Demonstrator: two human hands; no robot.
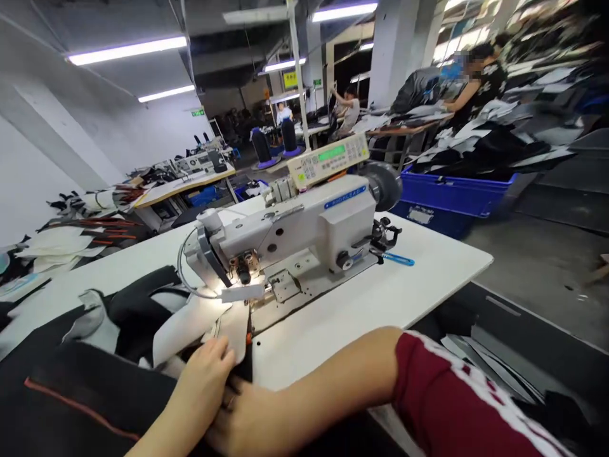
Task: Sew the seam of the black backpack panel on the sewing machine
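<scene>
A sewing machine (285, 222) stands on the white table, its lamp lighting the needle area. A pale fabric piece (236, 327) lies by the presser foot, over black fabric. My left hand (207, 371) is closed on the near edge of the pale piece, fingers bent and pressed together. Just right of and below it, my right hand (254, 412) is curled round the black fabric (245, 368) at the table's front edge; its fingertips are partly hidden. More black fabric with an orange-red strip (80, 406) spreads out on the left.
On the white table (428, 279), a blue-handled cutter (397, 259) lies right of the machine. Thread cones (288, 136) stand behind it. A blue bin (457, 190) heaped with fabric scraps is at the right. Other people work at tables at the back.
</scene>
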